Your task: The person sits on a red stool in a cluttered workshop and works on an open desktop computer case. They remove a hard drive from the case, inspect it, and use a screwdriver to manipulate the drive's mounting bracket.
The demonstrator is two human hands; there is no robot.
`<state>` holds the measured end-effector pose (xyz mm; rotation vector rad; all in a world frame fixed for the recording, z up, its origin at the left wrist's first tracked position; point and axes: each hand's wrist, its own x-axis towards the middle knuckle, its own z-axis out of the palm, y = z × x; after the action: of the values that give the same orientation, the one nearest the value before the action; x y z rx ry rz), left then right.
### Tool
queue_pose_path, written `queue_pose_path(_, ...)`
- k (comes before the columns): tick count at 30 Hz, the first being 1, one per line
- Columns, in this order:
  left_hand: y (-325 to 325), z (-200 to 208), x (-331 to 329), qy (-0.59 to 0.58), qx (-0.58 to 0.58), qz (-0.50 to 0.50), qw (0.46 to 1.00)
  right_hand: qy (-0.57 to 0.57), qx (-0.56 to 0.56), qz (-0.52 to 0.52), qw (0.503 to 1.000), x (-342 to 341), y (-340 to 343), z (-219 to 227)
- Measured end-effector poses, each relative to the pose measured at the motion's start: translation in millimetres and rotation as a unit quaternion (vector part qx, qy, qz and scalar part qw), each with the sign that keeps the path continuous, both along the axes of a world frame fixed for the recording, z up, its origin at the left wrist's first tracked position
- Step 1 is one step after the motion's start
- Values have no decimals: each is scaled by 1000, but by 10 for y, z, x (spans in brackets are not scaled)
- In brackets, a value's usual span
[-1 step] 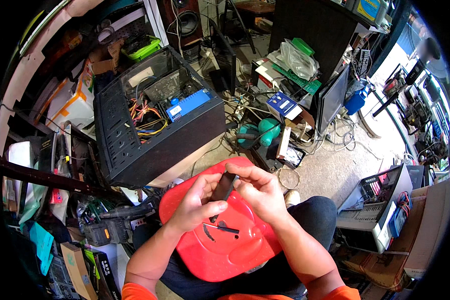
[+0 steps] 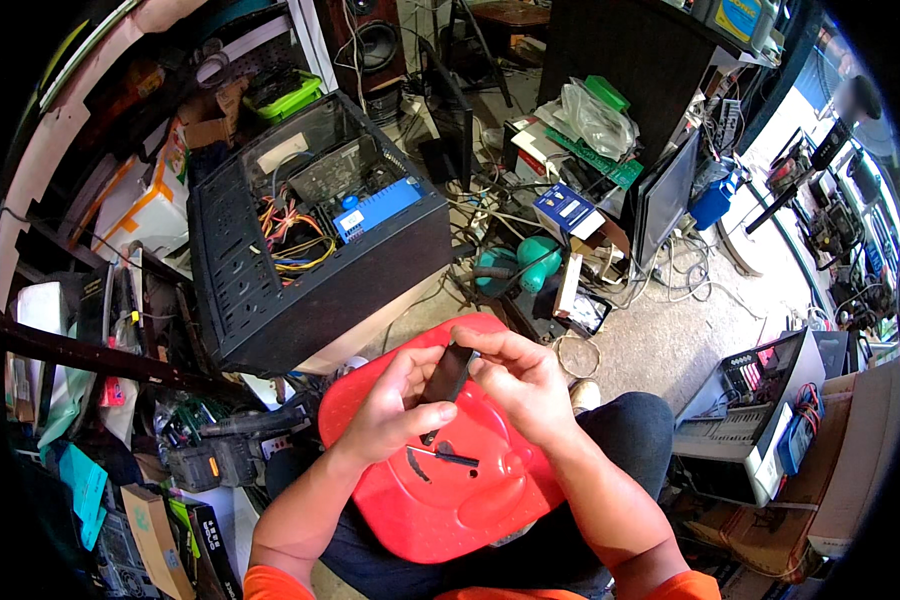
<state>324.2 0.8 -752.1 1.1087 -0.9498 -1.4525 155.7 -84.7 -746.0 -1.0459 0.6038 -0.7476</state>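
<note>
"So, what is the left hand (image 2: 388, 408) doing?"

"It is gripping a small, dark, flat object (image 2: 449, 374). The thumb is lying across near the lower end, and the fingers are bending along the left side. The hand is closing only partway, because the object is filling the gap."

"And the right hand (image 2: 528, 388)?"

"That one is working at the upper end. Its index finger is reaching over the top, while the thumb is bending in close against the right edge, so the two are making a narrow pinch there. I am not managing to see what the other fingers are doing, as they are curling out of sight."

"Where is the object sitting, then?"

"It is hanging between both hands, tilting over the red plastic stool (image 2: 402, 522). Just below, a slim black rod (image 2: 457, 459) is lying on the seat."

"Is anything differing from the earlier frame?"

"Barely. Both hands are keeping the same place and the same hold, and the rod is staying put. If the object is turning at all, it is turning too slightly for me to be sure. Beyond, to the left, the open black computer case (image 2: 395, 258) is standing just as before."
</note>
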Motion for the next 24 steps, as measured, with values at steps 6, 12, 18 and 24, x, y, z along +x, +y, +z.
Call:
queue_pose_path(6, 3, -7, -11, 6, -20, -4, 1000, -8, 6, 14, 1000, -13, -25, 9)
queue_pose_path(12, 4, -26, -54, 8, -35, 10, 999, -11, 8, 34, 999, -15, 12, 9)
queue_pose_path(18, 2, -59, -51, 1, -41, 6, 999, -17, -15, 35, 999, 24, 75, 72)
queue_pose_path(24, 8, -80, -146, -11, -58, 45, 997, 41, -46, 34, 998, -8, 99, 151)
